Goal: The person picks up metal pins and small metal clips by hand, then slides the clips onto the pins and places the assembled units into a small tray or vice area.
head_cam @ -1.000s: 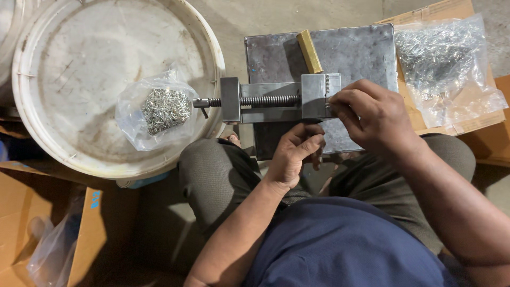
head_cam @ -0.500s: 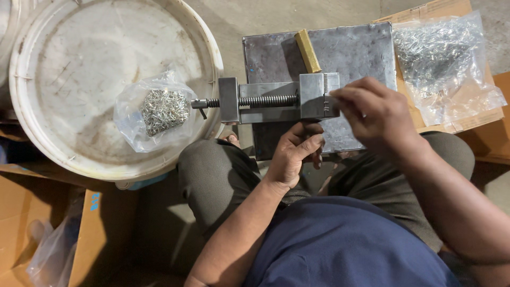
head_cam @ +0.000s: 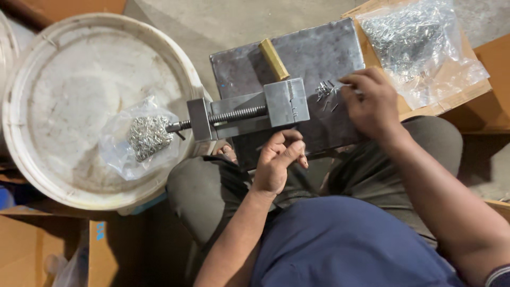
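Note:
A small steel vise (head_cam: 249,111) lies on a grey steel plate (head_cam: 319,53) that rests across my lap. My right hand (head_cam: 369,103) is on the plate just right of the vise. Its fingertips touch a small scatter of loose metal pins (head_cam: 325,91). My left hand (head_cam: 279,159) hovers below the vise's jaw block with its fingers curled and thumb against the forefinger. Whether it pinches anything is hidden. A short brass bar (head_cam: 274,59) lies on the plate above the vise.
A white bucket lid (head_cam: 64,95) at left carries a clear bag of small metal parts (head_cam: 146,137), close to the vise's screw end. A larger clear bag of shiny parts (head_cam: 419,42) lies on cardboard (head_cam: 494,106) at top right. Cardboard boxes (head_cam: 32,250) stand at lower left.
My right hand has left the vise's jaw block and moved right onto the loose pins on the plate. My left hand stays under the vise.

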